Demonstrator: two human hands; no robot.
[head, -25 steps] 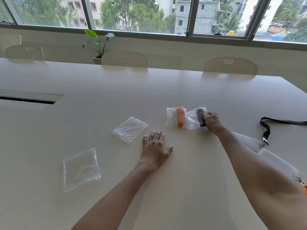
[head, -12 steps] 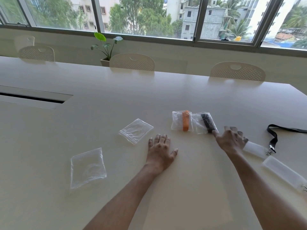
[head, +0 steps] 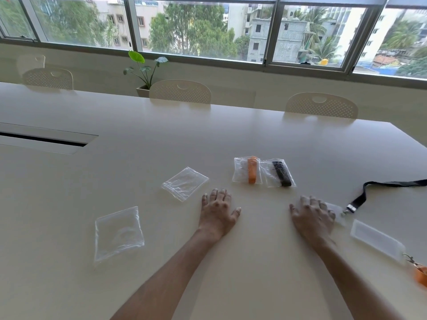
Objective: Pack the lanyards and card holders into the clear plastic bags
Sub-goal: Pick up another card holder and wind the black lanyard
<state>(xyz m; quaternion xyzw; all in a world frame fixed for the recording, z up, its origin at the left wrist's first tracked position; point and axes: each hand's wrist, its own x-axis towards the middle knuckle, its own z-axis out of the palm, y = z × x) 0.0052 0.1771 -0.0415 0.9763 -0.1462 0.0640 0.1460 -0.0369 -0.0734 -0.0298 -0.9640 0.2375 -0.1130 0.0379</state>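
Note:
Two packed clear bags lie side by side ahead of me: one with an orange lanyard [head: 251,170], one with a black lanyard [head: 281,173]. Two empty clear bags lie to the left, the nearer one [head: 118,234] and the farther one [head: 184,183]. A loose black lanyard [head: 360,198] is clipped to a card holder [head: 337,213] at right. A second card holder [head: 377,239] is clipped to an orange lanyard [head: 421,274] at the frame edge. My left hand [head: 217,211] rests flat on the table. My right hand [head: 312,215] lies flat, its fingers touching the first card holder's near end.
The long cream table [head: 161,135] has a cable slot [head: 44,140] at the left. Three perforated chairs [head: 180,91] stand along its far edge, with a potted plant [head: 144,72] and windows behind. The table's right edge [head: 413,139] runs close to the black lanyard.
My right hand has left the bag with the black lanyard and drawn back right, down onto the table by the card holder. The left hand has stayed flat.

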